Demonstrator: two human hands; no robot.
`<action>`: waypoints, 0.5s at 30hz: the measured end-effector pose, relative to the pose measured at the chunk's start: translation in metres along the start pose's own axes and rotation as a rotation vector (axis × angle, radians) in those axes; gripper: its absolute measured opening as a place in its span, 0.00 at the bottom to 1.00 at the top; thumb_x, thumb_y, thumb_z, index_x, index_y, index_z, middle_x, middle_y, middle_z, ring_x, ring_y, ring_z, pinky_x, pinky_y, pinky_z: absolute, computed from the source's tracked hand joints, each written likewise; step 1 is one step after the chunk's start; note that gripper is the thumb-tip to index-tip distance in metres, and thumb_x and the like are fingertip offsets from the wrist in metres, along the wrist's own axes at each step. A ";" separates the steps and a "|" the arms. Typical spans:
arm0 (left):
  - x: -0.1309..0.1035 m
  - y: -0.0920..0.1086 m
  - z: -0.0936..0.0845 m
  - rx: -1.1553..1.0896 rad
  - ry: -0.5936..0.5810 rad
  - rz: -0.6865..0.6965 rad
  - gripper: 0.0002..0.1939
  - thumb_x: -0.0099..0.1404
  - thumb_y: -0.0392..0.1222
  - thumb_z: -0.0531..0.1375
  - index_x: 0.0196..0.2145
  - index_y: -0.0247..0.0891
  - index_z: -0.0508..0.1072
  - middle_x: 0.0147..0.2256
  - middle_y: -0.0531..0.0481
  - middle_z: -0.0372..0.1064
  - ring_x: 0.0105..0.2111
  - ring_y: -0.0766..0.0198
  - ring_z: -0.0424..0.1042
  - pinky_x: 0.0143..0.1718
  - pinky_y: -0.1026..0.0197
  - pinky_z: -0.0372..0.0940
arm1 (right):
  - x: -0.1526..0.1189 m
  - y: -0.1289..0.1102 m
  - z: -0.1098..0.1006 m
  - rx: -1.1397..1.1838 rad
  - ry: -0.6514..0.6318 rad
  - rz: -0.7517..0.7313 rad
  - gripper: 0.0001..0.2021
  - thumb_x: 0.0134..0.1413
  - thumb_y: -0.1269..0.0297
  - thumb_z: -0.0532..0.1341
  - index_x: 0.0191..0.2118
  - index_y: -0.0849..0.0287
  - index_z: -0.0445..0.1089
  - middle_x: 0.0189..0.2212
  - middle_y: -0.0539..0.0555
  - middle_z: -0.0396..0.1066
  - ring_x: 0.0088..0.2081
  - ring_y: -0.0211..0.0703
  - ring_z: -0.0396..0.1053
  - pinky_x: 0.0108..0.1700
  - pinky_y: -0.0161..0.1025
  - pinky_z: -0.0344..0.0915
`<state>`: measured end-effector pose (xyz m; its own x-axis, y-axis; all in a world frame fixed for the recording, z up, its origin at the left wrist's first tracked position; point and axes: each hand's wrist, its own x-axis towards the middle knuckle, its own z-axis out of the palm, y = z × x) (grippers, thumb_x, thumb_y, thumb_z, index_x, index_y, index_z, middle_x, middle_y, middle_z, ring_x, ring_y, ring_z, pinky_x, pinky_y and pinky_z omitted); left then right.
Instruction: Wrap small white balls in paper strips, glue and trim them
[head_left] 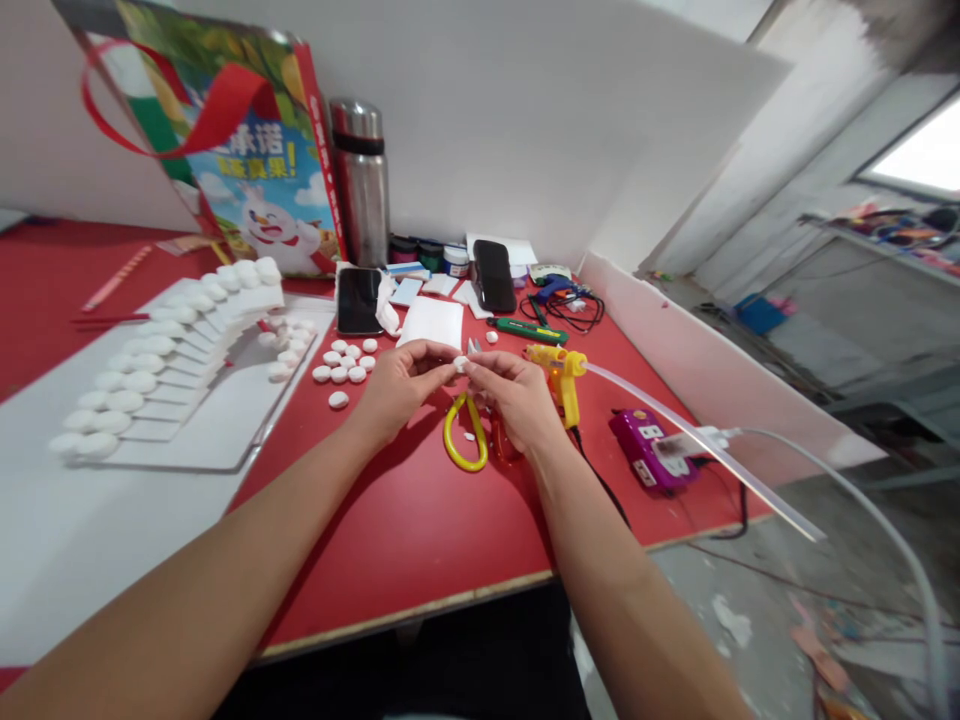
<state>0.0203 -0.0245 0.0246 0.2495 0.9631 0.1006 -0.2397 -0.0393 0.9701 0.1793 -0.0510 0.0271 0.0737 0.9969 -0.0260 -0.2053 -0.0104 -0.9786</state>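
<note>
Between the fingertips of my left hand (401, 385) and my right hand (517, 392) is a small white piece (460, 365), pinched from both sides above the red table. Its exact kind is too small to make out. Scissors with a yellow handle loop (465, 455) lie just under my hands, partly hidden by the right one. To the left of my left hand sits a cluster of white round discs (345, 362), with a single disc (338, 400) nearer me. A yellow glue gun (564, 385) with a long clear stick rests beside my right hand.
At left, a white board (187, 455) carries a curved, stepped row of white discs. Phones (493, 275), a steel flask (361, 190) and a colourful bag (255, 170) stand behind. A purple power socket (652, 450) with cables sits at right, near a low white partition (697, 350).
</note>
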 end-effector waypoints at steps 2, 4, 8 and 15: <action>0.001 -0.004 -0.002 0.039 -0.014 0.018 0.18 0.53 0.48 0.74 0.38 0.34 0.79 0.36 0.45 0.79 0.38 0.58 0.77 0.45 0.56 0.70 | -0.001 -0.001 0.001 -0.041 0.017 -0.014 0.14 0.44 0.58 0.74 0.34 0.62 0.78 0.19 0.47 0.70 0.19 0.31 0.61 0.21 0.31 0.54; 0.003 -0.008 -0.003 0.095 -0.033 0.061 0.18 0.56 0.48 0.72 0.40 0.34 0.79 0.38 0.44 0.79 0.39 0.58 0.77 0.46 0.56 0.70 | -0.002 -0.001 0.001 -0.069 0.026 -0.019 0.14 0.45 0.57 0.74 0.34 0.62 0.78 0.19 0.47 0.70 0.19 0.31 0.61 0.19 0.31 0.54; 0.003 -0.011 -0.006 0.287 -0.057 0.207 0.13 0.62 0.46 0.68 0.40 0.34 0.80 0.39 0.44 0.77 0.39 0.59 0.76 0.44 0.57 0.69 | -0.003 -0.002 0.002 -0.078 0.030 -0.007 0.13 0.44 0.58 0.73 0.33 0.62 0.77 0.18 0.46 0.68 0.17 0.32 0.60 0.15 0.30 0.52; 0.000 -0.008 -0.003 0.479 -0.018 0.382 0.07 0.64 0.41 0.65 0.38 0.37 0.82 0.36 0.46 0.73 0.36 0.62 0.73 0.39 0.60 0.68 | -0.001 0.004 0.005 -0.067 0.074 -0.019 0.11 0.44 0.61 0.72 0.31 0.63 0.76 0.17 0.47 0.68 0.17 0.31 0.60 0.15 0.30 0.53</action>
<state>0.0199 -0.0233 0.0158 0.2456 0.8528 0.4609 0.1323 -0.5005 0.8556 0.1736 -0.0512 0.0241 0.1490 0.9886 -0.0198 -0.1374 0.0008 -0.9905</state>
